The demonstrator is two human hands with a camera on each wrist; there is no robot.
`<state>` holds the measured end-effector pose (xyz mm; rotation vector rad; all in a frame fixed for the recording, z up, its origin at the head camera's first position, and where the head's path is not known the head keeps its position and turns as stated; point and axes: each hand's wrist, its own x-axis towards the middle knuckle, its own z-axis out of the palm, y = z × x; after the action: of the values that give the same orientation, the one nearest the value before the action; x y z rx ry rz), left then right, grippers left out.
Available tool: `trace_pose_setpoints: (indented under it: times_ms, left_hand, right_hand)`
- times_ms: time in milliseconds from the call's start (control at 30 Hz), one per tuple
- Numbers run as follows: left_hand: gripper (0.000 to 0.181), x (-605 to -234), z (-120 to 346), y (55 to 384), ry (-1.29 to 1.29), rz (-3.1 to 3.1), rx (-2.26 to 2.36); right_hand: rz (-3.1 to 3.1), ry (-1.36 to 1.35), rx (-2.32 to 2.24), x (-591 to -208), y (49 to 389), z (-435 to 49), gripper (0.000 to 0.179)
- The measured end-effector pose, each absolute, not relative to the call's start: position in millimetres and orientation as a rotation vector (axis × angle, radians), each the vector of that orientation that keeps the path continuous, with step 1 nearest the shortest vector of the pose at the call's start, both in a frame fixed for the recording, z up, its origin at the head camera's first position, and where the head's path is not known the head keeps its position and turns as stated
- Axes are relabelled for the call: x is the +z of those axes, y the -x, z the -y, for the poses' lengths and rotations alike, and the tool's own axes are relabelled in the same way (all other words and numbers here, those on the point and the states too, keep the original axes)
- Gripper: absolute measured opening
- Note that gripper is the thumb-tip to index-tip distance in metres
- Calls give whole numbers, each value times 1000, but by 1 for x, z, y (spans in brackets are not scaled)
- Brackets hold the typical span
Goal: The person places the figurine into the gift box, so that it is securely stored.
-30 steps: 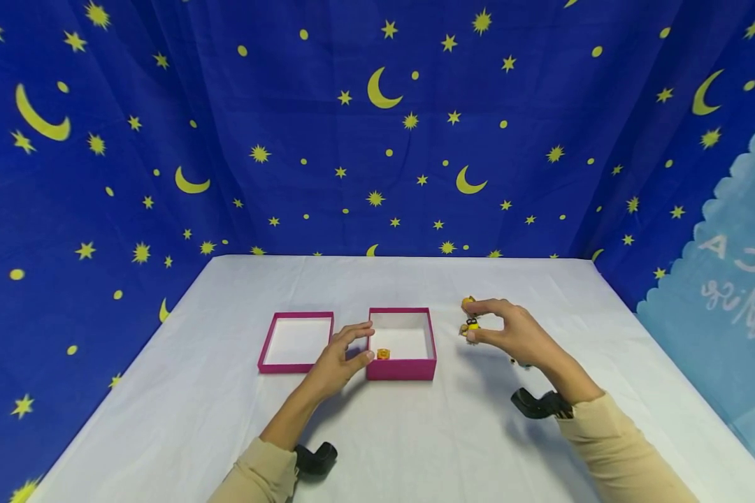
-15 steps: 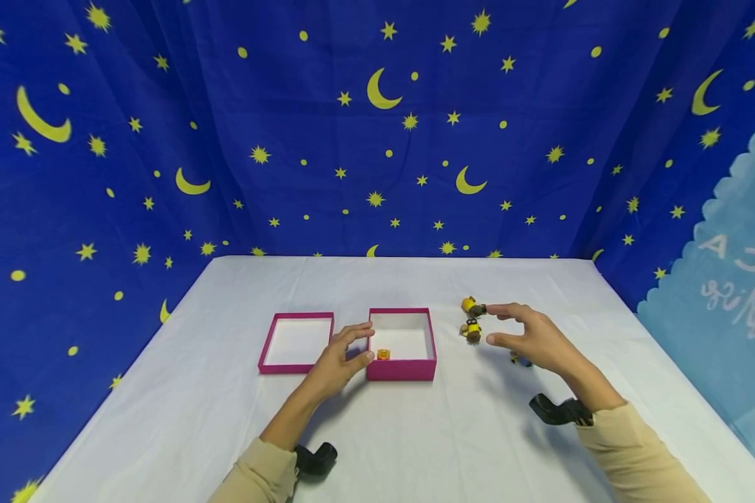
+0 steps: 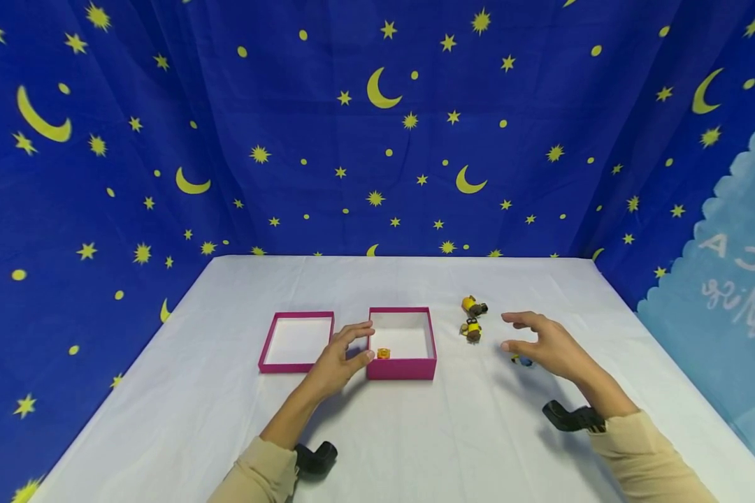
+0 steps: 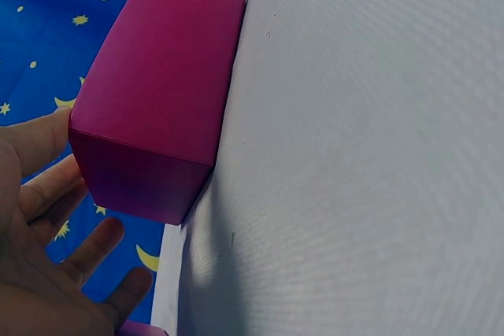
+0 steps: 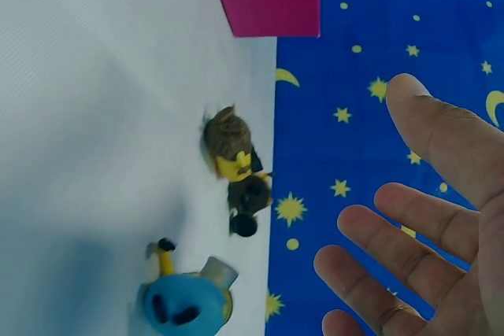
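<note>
My left hand (image 3: 342, 356) is at the left side of an uncovered magenta box (image 3: 403, 370), its thumb and fingers extended, the tips against the box's edge. In the left wrist view the thumb meets the corner of the box (image 4: 157, 68). A small orange-yellow thing (image 3: 384, 354) lies inside; its kind is unclear. My right hand (image 3: 550, 346) hovers right of two small yellow-and-brown Minion figurines (image 3: 472, 330), fingers spread and nothing held. Below it lies a blue-and-yellow figurine (image 5: 185, 304), partly hidden by the hand in the head view.
The box lid (image 3: 298, 342), white inside with a magenta rim, lies left of the box. A white cloth (image 3: 415, 440) covers the table. A blue star-patterned curtain (image 3: 377, 140) hangs behind and at the sides. A light-blue banner (image 3: 730, 300) hangs at right.
My right hand has let go of the front Minion figurine and drawn back rightward, toward the blue-and-yellow one. The left hand and the box have stayed in place.
</note>
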<state>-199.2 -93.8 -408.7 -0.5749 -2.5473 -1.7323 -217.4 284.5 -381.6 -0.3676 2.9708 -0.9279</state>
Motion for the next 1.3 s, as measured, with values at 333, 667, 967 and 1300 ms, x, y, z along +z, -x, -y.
trace_pose_setpoints:
  times_ms: [333,667,967,1300]
  left_hand:
    - [38,-394,94,190,590,2561,-1744]
    - [38,-396,94,192,612,2550,-1723]
    - [39,-395,94,192,612,2559,-1723]
    - [37,-394,94,190,578,2550,-1740]
  right_hand:
    - [-2956,306,-874,-393,220,-295,63]
    - [-2934,299,-847,-404,222,-304,67]
    - [-2940,339,-799,-414,222,-312,60]
    - [-2936,347,-758,-417,223,-314,60]
